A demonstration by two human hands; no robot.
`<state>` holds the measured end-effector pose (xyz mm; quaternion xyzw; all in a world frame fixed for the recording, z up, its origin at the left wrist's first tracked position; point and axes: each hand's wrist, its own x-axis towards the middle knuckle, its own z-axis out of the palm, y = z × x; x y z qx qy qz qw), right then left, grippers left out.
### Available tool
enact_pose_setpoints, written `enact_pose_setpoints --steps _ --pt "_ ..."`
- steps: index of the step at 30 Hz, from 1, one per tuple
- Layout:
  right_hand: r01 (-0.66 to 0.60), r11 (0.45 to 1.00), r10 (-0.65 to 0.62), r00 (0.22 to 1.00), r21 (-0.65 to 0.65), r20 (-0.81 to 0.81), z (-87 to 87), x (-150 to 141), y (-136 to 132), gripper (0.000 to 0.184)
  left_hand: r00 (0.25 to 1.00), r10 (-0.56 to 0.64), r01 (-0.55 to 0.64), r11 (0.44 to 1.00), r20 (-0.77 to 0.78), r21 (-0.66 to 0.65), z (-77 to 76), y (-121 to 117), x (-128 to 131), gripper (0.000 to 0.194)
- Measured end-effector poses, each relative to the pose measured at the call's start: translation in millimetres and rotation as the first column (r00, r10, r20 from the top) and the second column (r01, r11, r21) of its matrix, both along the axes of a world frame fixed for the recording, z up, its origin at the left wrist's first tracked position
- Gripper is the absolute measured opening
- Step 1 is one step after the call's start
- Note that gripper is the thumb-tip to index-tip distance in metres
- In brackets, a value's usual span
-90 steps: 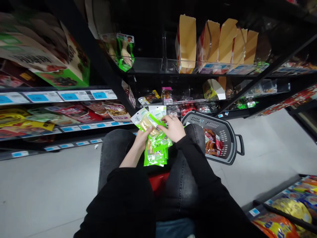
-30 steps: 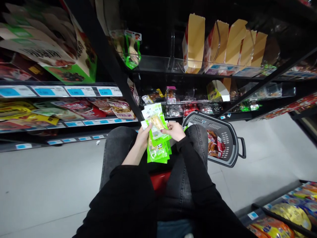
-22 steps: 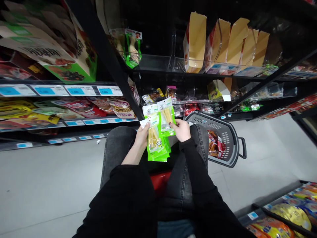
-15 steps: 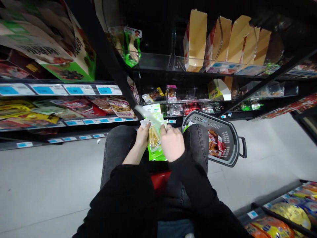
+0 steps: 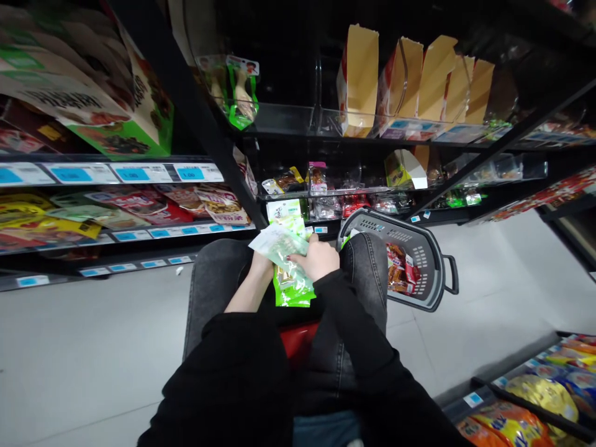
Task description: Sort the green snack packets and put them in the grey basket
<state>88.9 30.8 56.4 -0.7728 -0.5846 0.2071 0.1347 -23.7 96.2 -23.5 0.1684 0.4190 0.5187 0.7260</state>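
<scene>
Between my knees, my left hand (image 5: 262, 266) grips green-and-white snack packets (image 5: 292, 297) by their left edge; most of its fingers are covered. My right hand (image 5: 321, 259) pinches a pale, see-through snack packet (image 5: 283, 243), thumb on top. This packet lies slanted across the green ones, its plain side facing up. At my right knee stands a grey shopping basket (image 5: 435, 248) with red snack packets (image 5: 404, 268) inside and something green by its left rim.
Black shelves in front hold upright open cardboard boxes (image 5: 361, 81) and hanging green packets (image 5: 242, 99). Bagged snacks (image 5: 223, 202) and price labels (image 5: 149, 172) line the left shelves. Behind on the right is another shelf with orange and yellow bags (image 5: 507, 425). The floor (image 5: 116, 335) is pale tile.
The pale packet, a blurred strip before, now lies broad and slanted over the green packets. My right hand has shifted slightly up, and its thumb now shows. The basket stays put.
</scene>
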Motion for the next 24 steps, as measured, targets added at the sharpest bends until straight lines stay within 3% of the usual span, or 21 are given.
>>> enact_pose_setpoints --steps 2,4,7,9,12,15,17,19,21,24 --pt "-0.021 0.999 0.022 0.999 0.041 -0.038 7.9 11.5 -4.7 0.027 0.997 0.020 -0.020 1.000 -0.081 -0.006 -0.1 -2.8 -1.6 0.016" --pt "0.009 0.981 0.004 0.998 0.193 -0.066 21.4 33.3 -13.7 0.015 0.986 0.070 -0.076 0.997 -0.149 -0.032 -0.3 -3.9 -5.0 0.013" --pt "0.265 0.875 -0.255 0.964 0.405 -0.079 38.5 88.8 -33.1 0.020 0.975 0.127 -0.141 0.988 -0.185 -0.065 0.8 -2.3 -10.9 0.010" --pt "0.413 0.778 -0.430 0.900 0.474 -0.078 35.6 135.5 -46.4 0.021 0.974 0.136 -0.152 0.985 -0.182 -0.078 2.1 -1.0 -13.2 0.009" --pt "0.547 0.683 -0.570 0.813 0.484 -0.114 1.1 198.9 -62.5 0.026 0.978 0.128 -0.145 0.985 -0.164 -0.095 2.8 -0.6 -13.4 0.009" --pt "0.618 0.698 -0.621 0.774 0.363 -0.123 -54.4 234.7 -72.1 0.025 0.982 0.109 -0.125 0.987 -0.152 -0.102 1.3 -1.6 -11.6 0.009" --pt "0.634 0.738 -0.617 0.773 0.230 -0.149 -86.8 243.4 -74.9 0.021 0.983 0.106 -0.120 0.989 -0.147 -0.092 0.1 -2.3 -10.7 0.012" --pt "0.641 0.755 -0.624 0.767 0.136 -0.151 -104.5 243.6 -75.3 0.018 0.981 0.110 -0.126 0.988 -0.157 -0.092 -0.4 -2.8 -10.5 0.014" --pt "0.657 0.739 -0.643 0.754 0.153 -0.132 -103.5 235.9 -73.6 0.020 0.979 0.102 -0.123 0.986 -0.177 -0.112 0.3 -3.4 -10.7 0.015" --pt "0.619 0.675 -0.618 0.772 0.400 -0.151 -74.0 202.4 -66.6 0.027 0.980 0.064 -0.091 0.987 -0.186 -0.136 3.3 -4.2 -10.5 0.018"
